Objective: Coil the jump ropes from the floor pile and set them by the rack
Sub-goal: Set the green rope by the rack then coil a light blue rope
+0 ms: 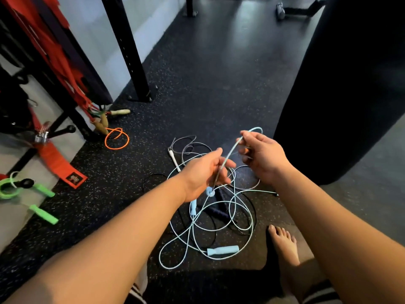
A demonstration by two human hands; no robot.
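Speckled floor (197,95) holds a tangled pale-blue jump rope (222,250)

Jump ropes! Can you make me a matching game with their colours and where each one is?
Ropes:
1. light blue jump rope
2. orange jump rope
3. green jump rope

Places:
A. at the far left edge
B. cord pinched by the left hand and right hand
C. looped near the rack

Pairs: 1-B, 2-C, 3-A
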